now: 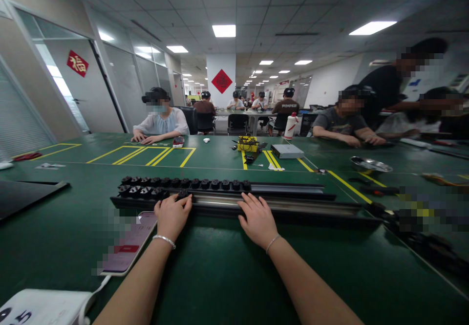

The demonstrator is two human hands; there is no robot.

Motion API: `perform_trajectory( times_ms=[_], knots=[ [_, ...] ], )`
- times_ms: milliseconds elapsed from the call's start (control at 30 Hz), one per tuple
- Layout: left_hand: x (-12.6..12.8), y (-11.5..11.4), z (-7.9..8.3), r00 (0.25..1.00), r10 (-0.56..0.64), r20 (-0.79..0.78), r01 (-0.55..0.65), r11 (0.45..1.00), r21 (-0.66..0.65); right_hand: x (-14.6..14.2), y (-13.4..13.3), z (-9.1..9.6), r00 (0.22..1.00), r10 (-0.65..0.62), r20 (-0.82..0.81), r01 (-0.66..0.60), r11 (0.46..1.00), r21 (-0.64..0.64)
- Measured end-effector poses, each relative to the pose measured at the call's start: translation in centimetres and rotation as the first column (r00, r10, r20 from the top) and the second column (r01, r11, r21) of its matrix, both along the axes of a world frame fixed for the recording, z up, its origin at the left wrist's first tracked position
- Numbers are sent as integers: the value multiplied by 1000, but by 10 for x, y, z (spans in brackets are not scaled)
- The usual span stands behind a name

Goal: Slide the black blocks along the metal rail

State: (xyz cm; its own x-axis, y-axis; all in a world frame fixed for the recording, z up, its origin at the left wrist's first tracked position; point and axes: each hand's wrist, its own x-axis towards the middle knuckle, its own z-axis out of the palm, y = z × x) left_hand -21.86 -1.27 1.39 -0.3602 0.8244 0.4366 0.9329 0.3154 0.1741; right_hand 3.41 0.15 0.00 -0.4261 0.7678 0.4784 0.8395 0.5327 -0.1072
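Two long black rails (286, 194) lie side by side across the green table (227, 266) in front of me. Several small black round parts (183, 183) sit in rows along their left half. My left hand (171, 215) rests on the near rail with its fingertips touching a black part at the end of the near row; the fingers are curled slightly. My right hand (257, 217) lies flat on the near rail, fingers stretched out, holding nothing.
A phone (128, 244) on a white cable lies by my left forearm, a white box (40, 308) at the near left corner. Yellow tape lines mark the table. A yellow item (247, 144), grey box (287, 150) and metal bowl (370, 164) sit farther off. Other people sit around the tables.
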Motion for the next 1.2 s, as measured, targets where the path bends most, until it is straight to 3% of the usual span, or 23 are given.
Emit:
perform_trajectory(
  times_ms=[1200],
  knots=[
    [7,-3,5,1000,-19,25,19,999,-34,0,1,-2,1000,-4,3,4,999,34]
  ],
)
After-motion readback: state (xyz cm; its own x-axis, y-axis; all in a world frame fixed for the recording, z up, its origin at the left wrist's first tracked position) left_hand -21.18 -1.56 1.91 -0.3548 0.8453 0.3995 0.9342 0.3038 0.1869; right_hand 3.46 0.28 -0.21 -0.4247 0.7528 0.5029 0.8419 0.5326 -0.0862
